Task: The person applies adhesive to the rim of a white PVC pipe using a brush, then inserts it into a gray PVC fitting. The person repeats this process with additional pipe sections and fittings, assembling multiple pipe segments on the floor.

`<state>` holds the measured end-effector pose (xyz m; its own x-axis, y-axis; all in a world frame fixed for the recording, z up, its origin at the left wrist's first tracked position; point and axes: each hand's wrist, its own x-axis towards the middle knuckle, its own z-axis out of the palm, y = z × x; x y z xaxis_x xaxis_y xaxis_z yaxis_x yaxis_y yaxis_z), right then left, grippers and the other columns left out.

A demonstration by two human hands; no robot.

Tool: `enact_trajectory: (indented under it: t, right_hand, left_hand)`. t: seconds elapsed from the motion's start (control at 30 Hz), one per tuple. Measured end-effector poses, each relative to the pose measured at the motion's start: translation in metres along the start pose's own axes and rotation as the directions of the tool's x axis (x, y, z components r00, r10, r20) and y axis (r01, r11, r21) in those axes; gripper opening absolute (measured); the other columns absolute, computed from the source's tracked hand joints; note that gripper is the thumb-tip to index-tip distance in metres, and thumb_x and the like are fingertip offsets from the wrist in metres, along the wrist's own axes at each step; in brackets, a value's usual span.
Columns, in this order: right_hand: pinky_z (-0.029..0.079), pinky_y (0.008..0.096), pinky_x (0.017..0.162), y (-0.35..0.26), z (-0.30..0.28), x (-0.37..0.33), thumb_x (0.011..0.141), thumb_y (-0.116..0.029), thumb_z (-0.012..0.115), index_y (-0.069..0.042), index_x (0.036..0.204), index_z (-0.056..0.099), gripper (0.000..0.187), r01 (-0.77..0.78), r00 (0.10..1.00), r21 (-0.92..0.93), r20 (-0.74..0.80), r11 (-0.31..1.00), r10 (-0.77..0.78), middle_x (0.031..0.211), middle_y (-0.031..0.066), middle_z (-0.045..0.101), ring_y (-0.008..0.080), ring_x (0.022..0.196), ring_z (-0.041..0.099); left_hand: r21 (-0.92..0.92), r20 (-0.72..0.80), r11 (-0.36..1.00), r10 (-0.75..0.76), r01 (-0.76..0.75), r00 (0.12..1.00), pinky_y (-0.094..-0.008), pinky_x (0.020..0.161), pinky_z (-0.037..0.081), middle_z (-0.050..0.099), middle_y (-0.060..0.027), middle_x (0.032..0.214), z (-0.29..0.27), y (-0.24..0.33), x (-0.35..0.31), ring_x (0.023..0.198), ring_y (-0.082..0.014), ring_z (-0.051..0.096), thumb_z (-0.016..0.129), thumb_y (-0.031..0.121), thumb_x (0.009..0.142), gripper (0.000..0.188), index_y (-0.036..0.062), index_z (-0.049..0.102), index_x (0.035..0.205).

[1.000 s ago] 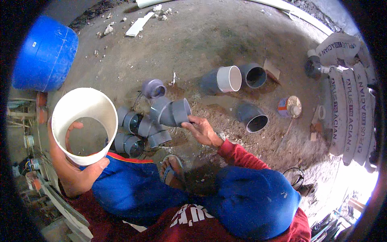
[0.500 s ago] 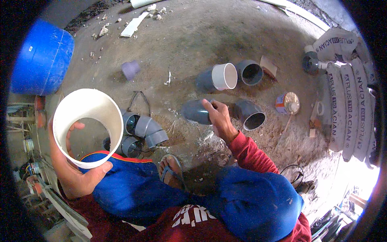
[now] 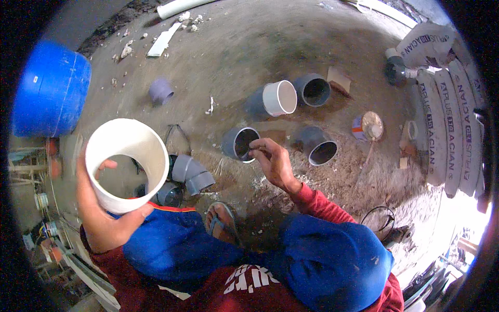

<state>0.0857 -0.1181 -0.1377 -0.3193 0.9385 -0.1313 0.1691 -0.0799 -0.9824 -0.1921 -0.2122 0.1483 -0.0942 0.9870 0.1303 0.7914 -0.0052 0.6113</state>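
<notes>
A short white pipe section [image 3: 152,156] is in my left hand [image 3: 101,223], its round mouth tilted up at me. The thumb lies along its near rim, and the fingers wrap around the far side. My right hand [image 3: 276,165] pinches the right rim of a grey pipe elbow [image 3: 228,142] on the ground, whose open end is turned up. Beyond it lies another grey fitting with a white collar [image 3: 280,98] in its mouth. Two more grey elbows, one farther back [image 3: 314,89] and one to the right [image 3: 321,145], have their openings showing.
Several grey bends [image 3: 192,171] lie by my left knee. A lilac fitting [image 3: 161,91] sits farther off. At the right are a glue can [image 3: 370,126] and stacked bags [image 3: 439,125]. A blue barrel [image 3: 51,91] stands at the left; a white pipe [image 3: 184,7] lies at the back.
My right hand has turned the grey elbow so its mouth now faces up, and has shifted its grip from the body to the rim. The white pipe section has moved slightly right.
</notes>
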Motion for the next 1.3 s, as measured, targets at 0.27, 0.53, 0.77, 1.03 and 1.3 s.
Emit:
enact_trajectory:
  t: [0.27,0.53,0.77,1.03,1.3]
  right_hand:
    - [0.056,0.0449,0.085,-0.116,-0.046,-0.039,0.094,-0.028,0.075,0.005,0.118,0.064,0.042,0.657,0.740,0.038,0.158,0.753,-0.654,0.109,0.0202,0.071,0.0374,0.097,0.071]
    - [0.052,0.0447,0.081,-0.085,-0.084,-0.071,0.096,-0.024,0.071,-0.008,0.102,0.069,0.017,0.401,0.864,0.149,0.267,0.904,-0.428,0.097,0.0130,0.070,0.0336,0.094,0.068]
    - [0.050,0.0444,0.097,-0.066,-0.160,-0.061,0.095,-0.019,0.067,-0.010,0.109,0.070,0.017,0.712,0.676,-0.440,0.216,0.548,-0.705,0.107,0.0093,0.071,0.0286,0.108,0.066]
    - [0.052,0.0369,0.076,-0.062,-0.142,-0.108,0.105,-0.025,0.058,0.002,0.113,0.066,0.029,0.068,0.994,0.111,0.081,0.992,-0.077,0.092,0.0155,0.071,0.0231,0.081,0.064]
    - [0.059,0.0363,0.079,-0.034,-0.182,-0.125,0.100,-0.027,0.069,0.001,0.111,0.071,0.031,-0.266,0.899,0.864,0.063,0.427,0.433,0.099,0.0104,0.075,0.0206,0.085,0.072]
  left_hand:
    - [-0.018,0.528,0.989,0.137,-0.150,0.838,-0.0480,0.098,0.050,0.059,-0.0252,0.126,0.092,0.028,0.039,0.115,-0.0443,0.061,0.093,0.025,0.061,0.097,-0.0044,0.043,0.139]
    - [-0.186,0.673,0.978,0.201,-0.100,0.712,-0.0432,0.093,0.052,0.062,-0.0207,0.120,0.145,0.046,0.063,0.110,-0.0342,0.065,0.093,0.029,0.065,0.088,-0.0023,0.049,0.134]
    - [-0.321,0.911,0.884,0.191,0.339,0.365,-0.0350,0.096,0.050,0.066,-0.0089,0.119,0.167,0.059,0.088,0.107,-0.0184,0.063,0.093,0.027,0.069,0.087,0.0006,0.050,0.141]
    - [-0.204,0.752,0.936,0.338,-0.287,0.566,-0.0443,0.093,0.052,0.063,-0.0197,0.114,0.253,0.084,0.086,0.105,-0.0358,0.065,0.092,0.032,0.063,0.088,-0.0005,0.051,0.134]
    - [0.045,0.634,0.583,0.611,-0.811,0.474,-0.0484,0.093,0.047,0.054,-0.0225,0.120,0.308,0.130,0.036,0.109,-0.0371,0.054,0.085,0.025,0.067,0.089,-0.0056,0.045,0.140]
